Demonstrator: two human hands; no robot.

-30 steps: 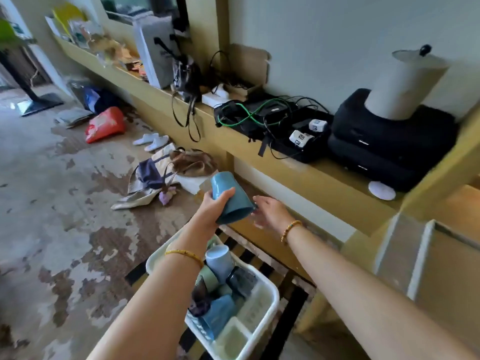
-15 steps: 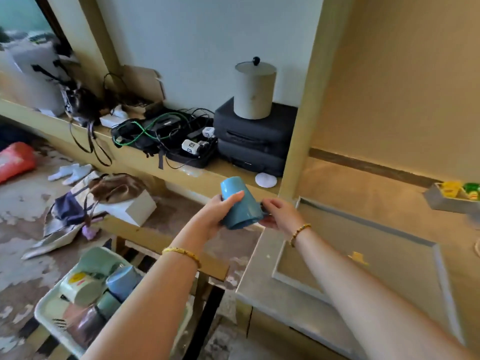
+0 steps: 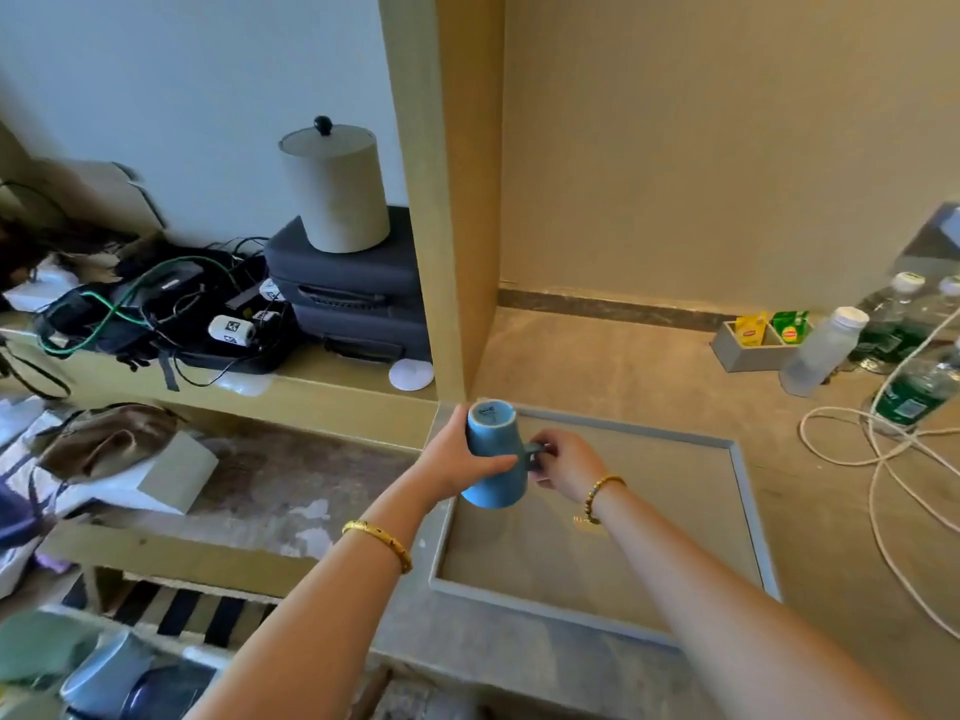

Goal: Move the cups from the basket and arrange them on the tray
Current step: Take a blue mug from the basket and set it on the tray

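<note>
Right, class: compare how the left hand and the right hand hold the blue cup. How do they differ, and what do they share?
The left hand wraps around the body of the blue cup, while the right hand pinches only its handle. The left wrist wears a solid gold bangle; the right wrist wears a beaded bracelet. Both hands grip the same cup, held upside down over the near left part of the tray.

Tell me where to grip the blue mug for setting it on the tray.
Grip the blue mug by its handle, from its right side. It is upside down, base up; the right hand holds the handle, the left hand steadies the body above the tray.
</note>
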